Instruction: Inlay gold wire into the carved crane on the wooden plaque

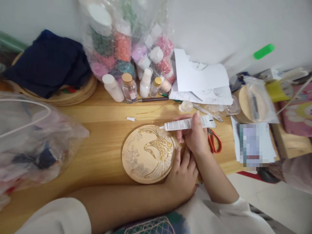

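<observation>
My right hand (196,138) grips a white squeeze tube (179,124) with printed text. The tube's narrow nozzle points left, over the upper right rim of a round wooden disc (136,146). A crane-like bird outlined in gold wire (163,148) covers the disc's right half; fine drawn lines of waves and clouds show on its left. My left hand (182,175) lies with fingers stretched out at the disc's lower right edge, holding nothing. A small white cap (131,119) rests on the table above the disc. Red-handled pliers (215,141) lie beside my right wrist.
Behind stand small bottles (129,87) and clear bags of colourful jars (122,42). Papers (200,78) lean on the wall. Dark cloth (51,61) covers wooden rounds at left, near a plastic bag (41,139). Another person's sleeve (297,170) shows at right.
</observation>
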